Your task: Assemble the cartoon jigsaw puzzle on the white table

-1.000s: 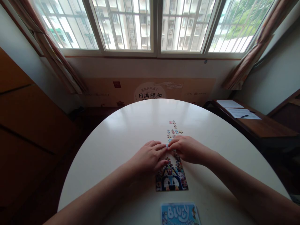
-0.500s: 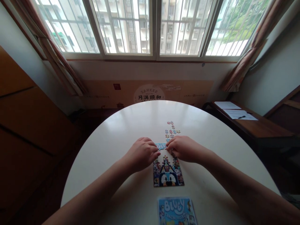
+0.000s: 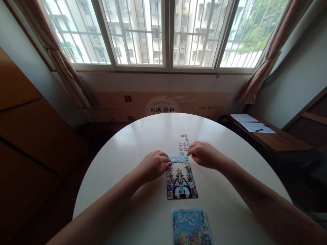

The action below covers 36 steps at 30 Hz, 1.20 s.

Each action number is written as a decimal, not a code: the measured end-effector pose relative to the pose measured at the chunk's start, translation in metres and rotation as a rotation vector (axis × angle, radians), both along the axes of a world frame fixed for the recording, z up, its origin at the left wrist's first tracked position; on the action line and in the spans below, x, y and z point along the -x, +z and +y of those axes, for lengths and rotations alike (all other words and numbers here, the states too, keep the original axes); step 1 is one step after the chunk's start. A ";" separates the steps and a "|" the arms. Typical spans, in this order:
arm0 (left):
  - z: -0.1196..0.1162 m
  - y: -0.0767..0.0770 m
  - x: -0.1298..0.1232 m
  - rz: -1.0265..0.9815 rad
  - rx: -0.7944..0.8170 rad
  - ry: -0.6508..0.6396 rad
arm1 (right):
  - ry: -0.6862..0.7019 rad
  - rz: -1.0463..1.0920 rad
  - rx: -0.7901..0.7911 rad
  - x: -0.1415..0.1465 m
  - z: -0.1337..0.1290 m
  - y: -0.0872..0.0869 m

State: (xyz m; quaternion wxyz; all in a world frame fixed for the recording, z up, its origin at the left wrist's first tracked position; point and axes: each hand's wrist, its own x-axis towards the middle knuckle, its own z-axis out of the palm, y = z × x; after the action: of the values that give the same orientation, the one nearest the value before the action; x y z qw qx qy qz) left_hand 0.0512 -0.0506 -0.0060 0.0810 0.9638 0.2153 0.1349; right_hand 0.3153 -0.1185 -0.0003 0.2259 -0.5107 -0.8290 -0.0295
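Note:
A partly assembled jigsaw puzzle lies on the white round table, with a blue dog's face at its near end and a blue "BLUEY" strip across its far end. A gap shows between the strip and the picture below. My left hand grips the puzzle's upper left edge with curled fingers, thumb at the side. Just off the upper right corner is my right hand, its fingers bent together in a pinch; whether a piece is between the fingertips is hidden. Several loose puzzle pieces lie beyond the strip, beside the right fingertips.
A "BLUEY" picture sheet lies on the near part of the table. On the right, a wooden side table holds papers and a pen. A barred window and curtains stand beyond.
My right hand has moved slightly right, off the puzzle's far strip, uncovering its lettering and right side. My left hand stays at the left edge. The camera view has shifted a little.

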 end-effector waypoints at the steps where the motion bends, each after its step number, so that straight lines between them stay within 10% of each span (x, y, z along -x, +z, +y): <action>1: 0.002 -0.002 0.001 -0.027 -0.011 0.028 | -0.023 0.012 -0.047 -0.006 0.002 0.000; 13: 0.043 -0.035 0.010 -0.122 0.029 0.338 | -0.367 0.190 -0.385 -0.066 0.041 -0.063; 36: 0.038 -0.026 -0.011 0.103 -0.211 0.419 | -0.277 0.015 -0.168 -0.032 0.027 -0.064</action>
State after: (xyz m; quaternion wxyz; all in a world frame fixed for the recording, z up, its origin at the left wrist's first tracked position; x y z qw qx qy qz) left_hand 0.0627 -0.0127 -0.0324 -0.0611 0.9069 0.3990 0.1214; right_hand 0.3476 -0.0914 -0.0644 0.2678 -0.5996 -0.7435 -0.1259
